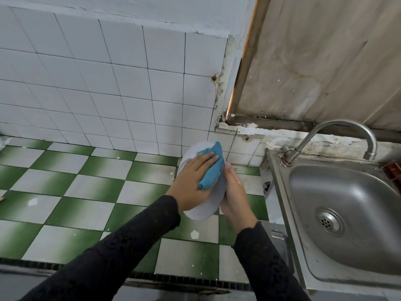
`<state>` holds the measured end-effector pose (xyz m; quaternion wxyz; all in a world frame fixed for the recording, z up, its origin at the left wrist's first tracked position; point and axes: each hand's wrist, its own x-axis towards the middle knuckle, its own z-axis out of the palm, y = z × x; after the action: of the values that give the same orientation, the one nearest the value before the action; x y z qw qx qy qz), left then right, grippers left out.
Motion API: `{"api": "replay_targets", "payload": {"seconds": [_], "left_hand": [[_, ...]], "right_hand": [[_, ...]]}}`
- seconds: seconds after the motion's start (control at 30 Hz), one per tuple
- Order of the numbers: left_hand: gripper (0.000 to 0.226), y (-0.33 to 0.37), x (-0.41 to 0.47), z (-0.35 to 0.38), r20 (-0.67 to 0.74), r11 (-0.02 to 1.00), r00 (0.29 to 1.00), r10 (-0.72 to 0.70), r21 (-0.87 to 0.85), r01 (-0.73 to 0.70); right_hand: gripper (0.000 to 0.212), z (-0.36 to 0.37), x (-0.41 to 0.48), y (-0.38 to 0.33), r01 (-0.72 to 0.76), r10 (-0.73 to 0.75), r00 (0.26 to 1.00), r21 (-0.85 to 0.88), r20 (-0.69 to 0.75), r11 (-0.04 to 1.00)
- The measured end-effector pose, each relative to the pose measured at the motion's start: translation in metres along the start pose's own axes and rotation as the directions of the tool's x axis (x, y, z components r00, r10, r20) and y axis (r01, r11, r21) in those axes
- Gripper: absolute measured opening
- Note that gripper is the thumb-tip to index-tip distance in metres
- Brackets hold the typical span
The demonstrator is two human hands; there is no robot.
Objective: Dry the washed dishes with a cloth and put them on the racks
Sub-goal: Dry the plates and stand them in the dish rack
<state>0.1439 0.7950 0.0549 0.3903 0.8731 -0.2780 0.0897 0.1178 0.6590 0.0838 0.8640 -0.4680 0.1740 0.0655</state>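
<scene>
A white plate (206,205) is held on edge above the green-and-white tiled counter, near the corner of the wall. My left hand (191,181) lies flat on its face with straight fingers, pressing a blue cloth (213,168) against it. My right hand (235,196) holds the plate from behind at its right rim, fingers wrapped round the edge. Part of the plate is hidden under the cloth and my left hand. No rack is in view.
A steel sink (347,213) with a drain and a curved tap (338,135) sits to the right. The tiled counter (76,203) stretches left, backed by a white tiled wall (108,83). A worn board (314,61) stands behind the sink.
</scene>
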Motion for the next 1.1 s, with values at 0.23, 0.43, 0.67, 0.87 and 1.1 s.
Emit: {"api": "replay_targets", "payload": {"seconds": [0.23, 0.43, 0.67, 0.87, 1.1], "left_hand": [[0.024, -0.032, 0.015, -0.017, -0.006, 0.826, 0.898, -0.440, -0.394, 0.402], [0.062, -0.009, 0.011, 0.001, -0.005, 0.984, 0.988, -0.151, -0.092, 0.150], [0.023, -0.034, 0.009, -0.008, -0.011, 0.646, 0.818, -0.575, -0.620, 0.445], [0.021, -0.036, -0.039, 0.014, 0.090, 0.419, 0.690, -0.719, -0.735, 0.533], [0.065, -0.013, -0.062, 0.044, -0.189, 0.804, 0.841, -0.507, -0.454, 0.382]], "right_hand": [[0.034, -0.010, 0.001, -0.010, 0.017, -0.017, 1.000, -0.103, 0.006, 0.995], [0.036, -0.006, 0.006, -0.002, -0.008, 0.006, 1.000, -0.057, -0.021, 0.998], [0.032, -0.010, 0.015, -0.004, 0.001, -0.002, 0.999, -0.026, -0.051, 1.000], [0.030, -0.016, 0.020, 0.002, -0.041, 0.065, 0.991, 0.191, -0.119, 0.981], [0.037, -0.004, 0.031, 0.003, -0.044, 0.101, 0.988, 0.402, -0.120, 0.914]]}}
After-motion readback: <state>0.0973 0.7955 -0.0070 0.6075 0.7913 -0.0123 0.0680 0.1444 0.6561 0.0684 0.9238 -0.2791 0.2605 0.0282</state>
